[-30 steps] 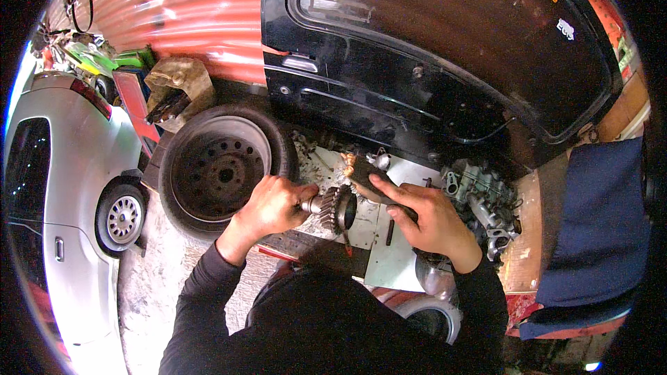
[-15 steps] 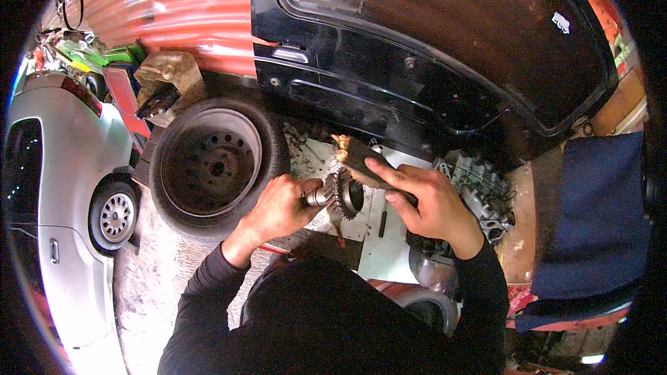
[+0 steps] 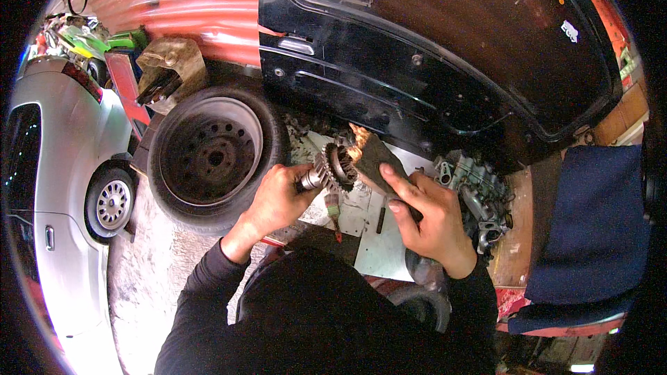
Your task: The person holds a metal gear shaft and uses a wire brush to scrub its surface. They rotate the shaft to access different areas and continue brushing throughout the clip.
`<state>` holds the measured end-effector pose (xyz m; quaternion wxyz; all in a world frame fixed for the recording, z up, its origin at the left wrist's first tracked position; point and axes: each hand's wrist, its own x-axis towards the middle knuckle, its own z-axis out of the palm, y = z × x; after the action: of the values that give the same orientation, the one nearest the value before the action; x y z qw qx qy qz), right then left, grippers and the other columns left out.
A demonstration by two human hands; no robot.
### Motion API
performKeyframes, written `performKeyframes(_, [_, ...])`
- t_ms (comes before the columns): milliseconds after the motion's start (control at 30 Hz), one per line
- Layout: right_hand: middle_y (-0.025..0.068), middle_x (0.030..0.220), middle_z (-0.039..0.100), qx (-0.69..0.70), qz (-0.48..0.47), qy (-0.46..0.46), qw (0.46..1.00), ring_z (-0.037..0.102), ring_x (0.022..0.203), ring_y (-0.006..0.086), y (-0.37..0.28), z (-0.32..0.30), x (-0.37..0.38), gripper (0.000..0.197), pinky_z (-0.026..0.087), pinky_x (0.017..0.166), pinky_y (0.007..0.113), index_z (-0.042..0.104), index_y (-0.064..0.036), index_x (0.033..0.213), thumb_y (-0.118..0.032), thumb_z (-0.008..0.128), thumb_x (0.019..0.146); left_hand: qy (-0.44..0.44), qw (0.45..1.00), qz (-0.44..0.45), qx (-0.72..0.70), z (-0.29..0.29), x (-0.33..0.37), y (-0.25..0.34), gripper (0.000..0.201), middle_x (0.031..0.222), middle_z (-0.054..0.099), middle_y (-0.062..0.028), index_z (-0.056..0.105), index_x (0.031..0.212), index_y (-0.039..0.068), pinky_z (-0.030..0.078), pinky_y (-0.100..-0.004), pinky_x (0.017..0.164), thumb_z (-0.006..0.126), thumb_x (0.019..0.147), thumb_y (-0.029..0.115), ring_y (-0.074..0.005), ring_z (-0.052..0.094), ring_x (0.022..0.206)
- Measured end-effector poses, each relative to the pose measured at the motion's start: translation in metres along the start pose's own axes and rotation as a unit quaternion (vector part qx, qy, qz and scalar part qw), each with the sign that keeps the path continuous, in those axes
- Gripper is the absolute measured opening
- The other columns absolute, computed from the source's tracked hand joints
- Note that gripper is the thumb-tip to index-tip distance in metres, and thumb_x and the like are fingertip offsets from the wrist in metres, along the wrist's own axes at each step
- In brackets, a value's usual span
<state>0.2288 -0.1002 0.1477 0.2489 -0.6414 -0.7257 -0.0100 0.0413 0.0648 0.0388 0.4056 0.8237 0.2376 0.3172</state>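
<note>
- Black car door (image 3: 445,62): leans along the far side, its lower edge close behind the work; little room to push anything forward.
- Spare wheel (image 3: 212,156): lies flat at the left, just beside the left forearm, closing off that side.
- Silver car (image 3: 62,167): parked well to the left, apart from the work.
- Light board (image 3: 382,243): lies under both hands with a loose metal part (image 3: 479,198) at its right edge; the open room is toward the person.
- Right hand (image 3: 427,219): closed around a dark flat tool (image 3: 375,156), its bright tip pressed against the gear.
- Left hand (image 3: 278,198): gripping the shaft of a toothed gear (image 3: 337,167), held above the board.
- Judgement: the gear is being cleaned or dressed; the next move calls for turning the shaft while keeping the tool steady.
</note>
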Motion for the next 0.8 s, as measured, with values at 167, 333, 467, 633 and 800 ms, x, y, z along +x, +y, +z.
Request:
performKeyframes(167, [0.0116, 0.073, 0.054, 0.027, 0.009, 0.031, 0.999, 0.053, 0.057, 0.0279, -0.004, 0.023, 0.007, 0.048, 0.045, 0.053, 0.036, 0.062, -0.0127, 0.132, -0.011, 0.066, 0.085, -0.012, 0.996, -0.082, -0.020, -0.004, 0.003, 0.006, 0.020, 0.074, 0.065, -0.0235, 0.070, 0.099, 0.001, 0.051, -0.0400, 0.063, 0.071, 0.081, 0.010, -0.0375, 0.068, 0.072])
performKeyframes(333, [0.0111, 0.072, 0.051, 0.064, 0.002, 0.083, 0.994, 0.053, 0.058, 0.0277, 0.008, 0.045, -0.006, 0.049, 0.044, 0.054, 0.036, 0.063, -0.0149, 0.132, -0.009, 0.067, 0.084, 0.036, 0.999, -0.040, 0.002, 0.001, -0.003, -0.007, 0.020, 0.074, 0.066, -0.0228, 0.070, 0.099, 0.000, 0.051, -0.0379, 0.063, 0.070, 0.081, 0.009, -0.0290, 0.071, 0.070])
performKeyframes(467, [0.0102, 0.074, 0.054, 0.054, 0.022, 0.076, 0.995, 0.056, 0.057, 0.0283, 0.006, 0.056, -0.006, 0.052, 0.048, 0.053, 0.039, 0.061, -0.0222, 0.134, -0.012, 0.067, 0.084, 0.043, 0.994, -0.059, -0.087, 0.002, -0.005, -0.005, 0.018, 0.073, 0.068, -0.0201, 0.069, 0.098, -0.001, 0.050, -0.0354, 0.063, 0.068, 0.082, 0.006, -0.0157, 0.067, 0.067])
performKeyframes(633, [0.0096, 0.074, 0.054, 0.072, 0.035, 0.101, 0.992, 0.056, 0.055, 0.0270, 0.017, 0.065, -0.020, 0.050, 0.049, 0.052, 0.038, 0.062, -0.0232, 0.134, -0.016, 0.068, 0.085, 0.023, 0.993, -0.068, -0.092, -0.004, -0.009, 0.001, 0.015, 0.072, 0.068, -0.0156, 0.069, 0.097, -0.002, 0.049, -0.0334, 0.062, 0.067, 0.083, 0.004, -0.0086, 0.058, 0.064])
performKeyframes(800, [0.0110, 0.077, 0.057, 0.107, 0.010, 0.107, 0.988, 0.059, 0.059, 0.0280, 0.011, 0.070, -0.011, 0.051, 0.051, 0.055, 0.038, 0.062, -0.0227, 0.134, -0.015, 0.068, 0.084, 0.045, 0.989, -0.072, -0.122, 0.003, -0.012, -0.010, 0.015, 0.070, 0.067, -0.0142, 0.068, 0.096, -0.003, 0.049, -0.0334, 0.063, 0.067, 0.083, 0.005, -0.0064, 0.056, 0.066])
